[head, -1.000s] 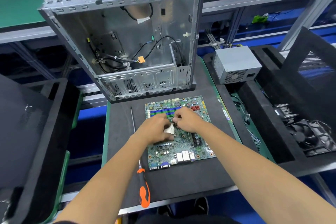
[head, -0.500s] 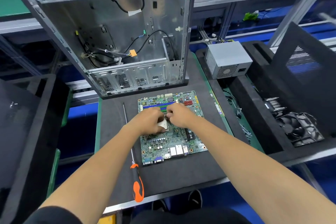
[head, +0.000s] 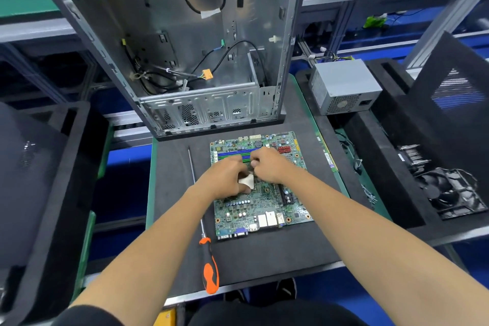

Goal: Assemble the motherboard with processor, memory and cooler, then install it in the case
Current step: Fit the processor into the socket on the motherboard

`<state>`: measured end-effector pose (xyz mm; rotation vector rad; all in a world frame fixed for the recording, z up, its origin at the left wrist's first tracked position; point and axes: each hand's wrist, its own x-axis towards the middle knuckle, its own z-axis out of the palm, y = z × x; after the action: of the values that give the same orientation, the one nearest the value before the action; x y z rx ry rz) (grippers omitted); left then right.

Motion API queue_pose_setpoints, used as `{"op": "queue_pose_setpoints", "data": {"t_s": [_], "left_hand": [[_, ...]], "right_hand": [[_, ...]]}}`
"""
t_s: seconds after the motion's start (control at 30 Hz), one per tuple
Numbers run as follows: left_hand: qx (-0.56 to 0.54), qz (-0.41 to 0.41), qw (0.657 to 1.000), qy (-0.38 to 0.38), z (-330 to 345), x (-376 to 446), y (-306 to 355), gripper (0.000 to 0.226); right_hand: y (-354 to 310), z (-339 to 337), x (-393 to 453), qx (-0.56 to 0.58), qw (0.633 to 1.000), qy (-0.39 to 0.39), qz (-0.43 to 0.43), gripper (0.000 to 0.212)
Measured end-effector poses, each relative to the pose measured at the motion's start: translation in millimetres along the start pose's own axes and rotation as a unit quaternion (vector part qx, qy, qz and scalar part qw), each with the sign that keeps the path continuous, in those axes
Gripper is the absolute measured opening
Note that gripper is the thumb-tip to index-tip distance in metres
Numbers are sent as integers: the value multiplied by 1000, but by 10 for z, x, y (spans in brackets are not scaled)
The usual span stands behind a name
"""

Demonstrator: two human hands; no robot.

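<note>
A green motherboard (head: 264, 209) lies flat on the black mat in front of the open metal case (head: 185, 47). Both hands meet over the board's middle. My left hand (head: 227, 177) pinches a silver square processor (head: 246, 180) from the left. My right hand (head: 272, 167) has curled fingers on the processor's right edge. The socket under the processor is mostly hidden by the hands. A memory stick (head: 326, 152) lies along the mat's right edge. The black cooler fan (head: 449, 193) sits in a foam tray at the right.
An orange-handled screwdriver (head: 209, 267) lies left of the board, its shaft pointing away from me. A grey power supply (head: 344, 87) rests at the back right. Black foam trays (head: 66, 167) flank the mat on both sides. Loose cables hang inside the case.
Both hands stay together on the processor over the middle of the board. The view has shifted slightly; nothing else has moved.
</note>
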<state>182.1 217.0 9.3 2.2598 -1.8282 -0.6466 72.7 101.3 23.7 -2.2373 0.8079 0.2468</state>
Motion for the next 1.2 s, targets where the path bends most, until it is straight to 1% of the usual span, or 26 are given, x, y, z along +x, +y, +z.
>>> {"op": "queue_pose_setpoints", "data": {"t_s": [0.17, 0.23, 0.4, 0.53, 0.63, 0.87, 1.0, 1.1, 1.2], "left_hand": [[-52, -31, 997, 50, 66, -50, -21, 42], [-32, -29, 998, 42, 53, -52, -5, 41], [6, -4, 1000, -7, -17, -50, 10, 41], [11, -1, 1000, -1, 9, -39, 18, 42], [8, -4, 1000, 3, 44, -29, 48, 40], [23, 11, 999, -38, -70, 24, 48, 30], [87, 26, 994, -63, -83, 49, 109, 32], [80, 9, 996, -47, -74, 59, 150, 36], [76, -4, 997, -30, -21, 19, 161, 35]], "right_hand": [[63, 17, 31, 78, 997, 6, 17, 29], [62, 9, 48, 86, 996, -3, 19, 27], [58, -16, 79, 76, 997, -15, 19, 21], [72, -10, 82, 81, 996, -19, 16, 22], [75, -22, 83, 81, 996, -22, 9, 19], [66, -26, 57, 73, 997, -27, 2, 19], [48, -47, 34, 54, 998, -21, -3, 27], [32, -54, 28, 49, 998, -26, -6, 30], [43, -51, 38, 51, 998, -31, -3, 30]]}}
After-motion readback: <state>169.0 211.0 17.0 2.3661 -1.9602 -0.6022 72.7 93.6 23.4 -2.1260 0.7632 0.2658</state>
